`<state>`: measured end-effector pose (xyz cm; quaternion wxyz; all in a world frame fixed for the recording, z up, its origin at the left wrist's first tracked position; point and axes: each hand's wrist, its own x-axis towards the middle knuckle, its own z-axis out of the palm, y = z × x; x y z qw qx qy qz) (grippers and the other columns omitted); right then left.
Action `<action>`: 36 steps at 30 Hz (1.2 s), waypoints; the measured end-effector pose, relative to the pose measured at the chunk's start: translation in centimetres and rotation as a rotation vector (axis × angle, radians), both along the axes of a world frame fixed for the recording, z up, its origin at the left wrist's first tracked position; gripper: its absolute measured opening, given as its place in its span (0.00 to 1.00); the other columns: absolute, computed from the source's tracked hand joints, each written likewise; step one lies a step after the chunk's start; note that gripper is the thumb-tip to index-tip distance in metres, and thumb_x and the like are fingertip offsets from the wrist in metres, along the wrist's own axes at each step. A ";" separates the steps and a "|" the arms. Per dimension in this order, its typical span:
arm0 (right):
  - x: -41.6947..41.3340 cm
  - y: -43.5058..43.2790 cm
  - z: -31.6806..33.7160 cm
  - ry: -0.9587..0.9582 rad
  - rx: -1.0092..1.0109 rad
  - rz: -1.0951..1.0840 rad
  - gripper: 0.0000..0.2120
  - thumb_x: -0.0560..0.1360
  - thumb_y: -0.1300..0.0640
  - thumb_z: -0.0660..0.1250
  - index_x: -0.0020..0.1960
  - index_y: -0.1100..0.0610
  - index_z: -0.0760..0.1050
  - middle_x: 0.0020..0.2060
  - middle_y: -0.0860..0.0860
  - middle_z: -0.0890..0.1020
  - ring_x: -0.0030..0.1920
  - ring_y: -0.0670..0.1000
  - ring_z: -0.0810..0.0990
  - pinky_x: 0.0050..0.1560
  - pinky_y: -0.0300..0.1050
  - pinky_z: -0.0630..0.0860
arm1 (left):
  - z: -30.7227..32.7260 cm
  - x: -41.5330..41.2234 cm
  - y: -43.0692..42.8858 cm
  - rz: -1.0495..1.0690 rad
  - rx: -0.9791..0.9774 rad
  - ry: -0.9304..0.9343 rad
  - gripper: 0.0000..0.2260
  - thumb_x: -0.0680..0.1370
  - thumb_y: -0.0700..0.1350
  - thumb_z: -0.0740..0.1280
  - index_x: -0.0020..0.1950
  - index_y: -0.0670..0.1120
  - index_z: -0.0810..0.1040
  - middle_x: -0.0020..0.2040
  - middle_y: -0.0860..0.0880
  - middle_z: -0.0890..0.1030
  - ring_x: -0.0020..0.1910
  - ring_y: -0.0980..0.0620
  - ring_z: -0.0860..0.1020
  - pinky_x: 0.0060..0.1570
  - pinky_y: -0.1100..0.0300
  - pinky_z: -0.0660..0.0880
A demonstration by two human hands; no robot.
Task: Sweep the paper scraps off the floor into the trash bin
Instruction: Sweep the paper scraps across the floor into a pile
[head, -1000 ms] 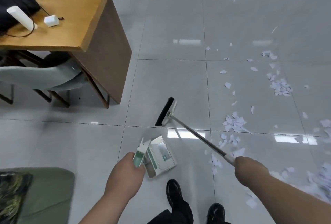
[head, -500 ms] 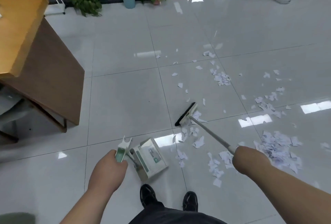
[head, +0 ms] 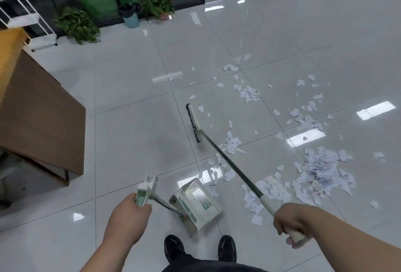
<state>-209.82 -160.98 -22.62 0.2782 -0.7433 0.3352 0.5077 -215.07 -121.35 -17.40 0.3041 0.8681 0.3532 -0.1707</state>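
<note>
- We are standing on a glossy tiled floor (head: 130,132), holding a broom (head: 219,152) out ahead and a dustpan (head: 196,203) close by our shoes (head: 173,247).
- Our right hand (head: 290,220) is wrapping fully around the pale end of the broom handle, fingers curled tight on it; the brush head is resting on the tile at the left edge of the mess.
- Our left hand (head: 128,213) is closing around the dustpan's green-and-white grip, with the pan sitting low on the floor and its mouth facing the litter.
- The paper scraps (head: 321,169) are lying scattered to the right, the thickest heap well apart from the pan.
- To sweep well, we are judging that short, low strokes toward the pan should gather the strays without flicking them.
- A trash bin (head: 130,16) is standing far off between the plants (head: 76,24).
</note>
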 end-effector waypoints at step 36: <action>-8.3 9.9 3.1 -0.209 0.073 -1.359 0.05 0.68 0.74 0.62 0.42 0.67 0.71 0.30 0.61 0.75 0.23 0.53 0.68 0.27 0.41 0.67 | 0.7 23.9 -3.1 -0.955 -0.043 -0.053 0.05 0.76 0.44 0.66 0.41 0.46 0.73 0.33 0.46 0.78 0.33 0.45 0.77 0.31 0.56 0.68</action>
